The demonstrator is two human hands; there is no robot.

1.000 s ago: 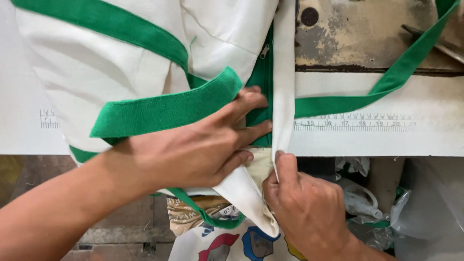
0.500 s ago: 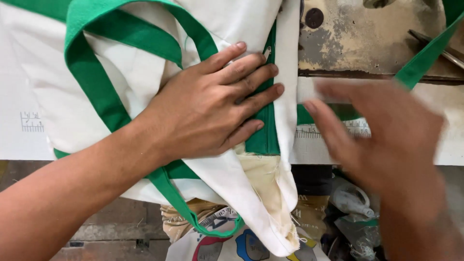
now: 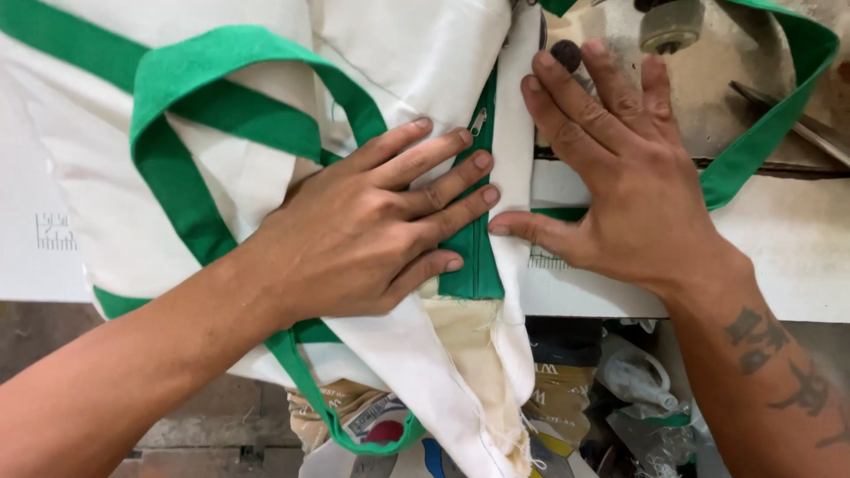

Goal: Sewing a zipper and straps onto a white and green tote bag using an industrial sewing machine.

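While both hands are pressing flat with fingers spread, gripping nothing, the left hand [image 3: 372,235] is pinning the white bag [image 3: 390,62] at its green zipper strip [image 3: 474,257] in the frame's centre, and the right hand [image 3: 620,186] is flattening cloth beside it. The bag's overhanging lower end could be dragging it off the desk [image 3: 797,257]; the green strap [image 3: 177,177] could be bunching underneath.

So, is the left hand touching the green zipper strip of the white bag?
Touching. The head view shows the left hand pressed flat, fingertips on the green zipper strip.
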